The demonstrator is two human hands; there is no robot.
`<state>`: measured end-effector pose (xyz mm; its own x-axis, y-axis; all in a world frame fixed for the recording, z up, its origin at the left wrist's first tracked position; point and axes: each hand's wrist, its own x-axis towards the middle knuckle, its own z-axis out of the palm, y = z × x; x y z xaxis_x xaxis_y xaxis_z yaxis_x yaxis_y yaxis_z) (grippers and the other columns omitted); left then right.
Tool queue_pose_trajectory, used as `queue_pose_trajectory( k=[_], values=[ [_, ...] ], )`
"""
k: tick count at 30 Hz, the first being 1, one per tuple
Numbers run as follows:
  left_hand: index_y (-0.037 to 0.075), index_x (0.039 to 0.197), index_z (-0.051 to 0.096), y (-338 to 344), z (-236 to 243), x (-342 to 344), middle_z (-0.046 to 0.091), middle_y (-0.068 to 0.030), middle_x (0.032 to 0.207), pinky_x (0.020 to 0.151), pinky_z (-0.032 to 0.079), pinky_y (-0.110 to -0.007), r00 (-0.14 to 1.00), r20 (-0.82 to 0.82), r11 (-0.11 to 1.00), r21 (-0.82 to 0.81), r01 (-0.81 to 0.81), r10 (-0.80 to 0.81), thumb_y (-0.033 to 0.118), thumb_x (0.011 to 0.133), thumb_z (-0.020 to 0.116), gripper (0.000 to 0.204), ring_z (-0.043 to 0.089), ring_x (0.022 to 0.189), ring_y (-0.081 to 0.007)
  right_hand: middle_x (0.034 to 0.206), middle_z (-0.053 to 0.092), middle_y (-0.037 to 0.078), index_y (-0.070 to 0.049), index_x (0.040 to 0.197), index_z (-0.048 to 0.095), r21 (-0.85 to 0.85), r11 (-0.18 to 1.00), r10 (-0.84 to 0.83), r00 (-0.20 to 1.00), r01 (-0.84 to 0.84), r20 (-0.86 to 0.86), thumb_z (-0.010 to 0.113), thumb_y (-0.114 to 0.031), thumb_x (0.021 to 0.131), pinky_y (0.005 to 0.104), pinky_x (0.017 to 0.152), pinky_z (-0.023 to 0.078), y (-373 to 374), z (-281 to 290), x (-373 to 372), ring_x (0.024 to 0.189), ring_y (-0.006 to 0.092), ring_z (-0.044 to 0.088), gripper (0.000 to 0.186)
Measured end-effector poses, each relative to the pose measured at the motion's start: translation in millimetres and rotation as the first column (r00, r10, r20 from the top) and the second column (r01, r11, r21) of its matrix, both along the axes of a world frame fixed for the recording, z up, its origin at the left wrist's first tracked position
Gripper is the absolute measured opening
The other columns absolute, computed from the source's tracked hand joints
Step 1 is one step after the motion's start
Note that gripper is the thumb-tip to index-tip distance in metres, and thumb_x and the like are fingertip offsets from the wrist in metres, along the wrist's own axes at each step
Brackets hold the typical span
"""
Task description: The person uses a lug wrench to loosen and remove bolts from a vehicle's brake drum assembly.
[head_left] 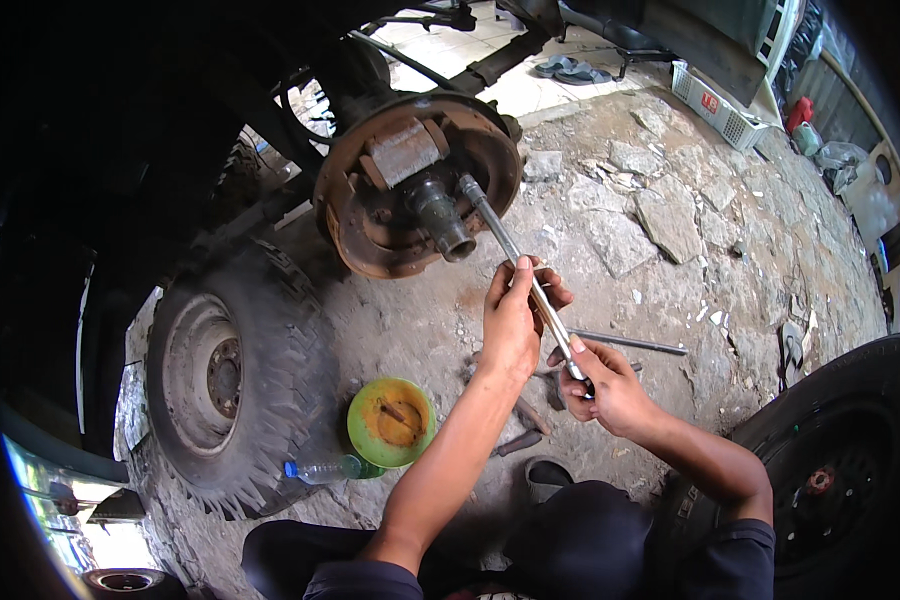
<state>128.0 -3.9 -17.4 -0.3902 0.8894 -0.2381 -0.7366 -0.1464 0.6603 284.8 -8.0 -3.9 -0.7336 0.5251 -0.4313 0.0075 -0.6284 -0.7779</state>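
Observation:
A long chrome socket extension bar [497, 230] slants from the rusty brake backing plate [345, 225] down toward me. Its socket end meets the plate just right of the bare spindle [438, 215], beside a rusty metal block [407, 153]. My left hand [511, 325] is closed round the middle of the bar, thumb lying along it. The lower end is gripped by my right hand [610, 390], whose fingers partly hide what the bar joins there. What the socket sits on is too dark to make out.
Left of me stands a knobbly tyre on its wheel [205, 375]. A green bowl [410, 393] and a plastic bottle [322, 469] are near my left forearm. A metal rod [630, 342] lies beyond my right hand. Another wheel [830, 480] is at lower right, and a white crate [715, 110] far right.

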Motion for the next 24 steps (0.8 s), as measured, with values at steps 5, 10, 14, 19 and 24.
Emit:
queue_pose_trajectory(
  k=[5,10,14,19,24],
  values=[
    [0.005,0.105,0.054,0.0,10.8,1.1,0.06,-0.0068,0.082,0.055,0.048,-0.03,0.997,-0.082,0.999,-0.054,0.0,-0.004,0.029,0.098,0.056,0.025,0.059,0.061,-0.0168,0.063,0.036,-0.003,-0.003,0.104,0.056,-0.214,0.977,-0.019,0.997,0.003,-0.071,0.041,-0.039,0.102,0.0249,0.042,0.02,1.2,19.7,1.1,0.043,0.0075,0.025,0.039],
    [0.005,0.102,0.057,0.9,9.6,-0.2,0.062,-0.0066,0.081,0.056,0.048,-0.029,0.992,-0.122,0.996,-0.082,-0.029,0.019,0.029,0.095,0.06,0.025,0.06,0.063,-0.017,0.059,0.034,-0.008,-0.008,0.102,0.057,-0.473,0.876,-0.001,0.981,-0.094,-0.195,0.041,-0.041,0.101,0.023,0.039,0.017,14.6,17.2,4.9,0.041,0.0043,0.02,0.037],
    [0.002,0.107,0.06,3.4,13.8,-11.1,0.068,-0.0116,0.089,0.062,0.052,-0.03,0.991,-0.125,0.991,-0.129,0.038,-0.054,0.028,0.095,0.06,0.029,0.066,0.07,-0.0204,0.055,0.033,-0.009,-0.01,0.101,0.056,-0.532,0.827,0.012,0.953,-0.18,-0.303,0.04,-0.042,0.101,0.0212,0.035,0.017,23.1,5.7,10.3,0.037,0.0025,0.021,0.036],
    [-0.002,0.108,0.06,-1.8,7.6,-15.2,0.068,-0.014,0.088,0.063,0.054,-0.031,0.976,-0.219,0.992,-0.129,-0.011,-0.017,0.027,0.096,0.057,0.031,0.067,0.07,-0.0211,0.054,0.032,-0.009,-0.012,0.097,0.053,-0.554,0.803,-0.007,0.926,-0.219,-0.377,0.041,-0.043,0.1,0.0218,0.036,0.017,10.2,-6.0,-0.1,0.037,0.0028,0.021,0.034],
    [-0.004,0.108,0.059,3.8,4.8,-9.9,0.069,-0.0158,0.089,0.064,0.054,-0.032,0.982,-0.185,0.995,-0.091,-0.041,0.024,0.024,0.099,0.051,0.03,0.067,0.07,-0.0222,0.056,0.031,-0.007,-0.01,0.095,0.051,-0.308,0.948,0.033,0.987,-0.081,-0.159,0.039,-0.045,0.101,0.0259,0.039,0.018,7.2,-5.8,-3.2,0.039,0.0061,0.023,0.038]
  ],
)
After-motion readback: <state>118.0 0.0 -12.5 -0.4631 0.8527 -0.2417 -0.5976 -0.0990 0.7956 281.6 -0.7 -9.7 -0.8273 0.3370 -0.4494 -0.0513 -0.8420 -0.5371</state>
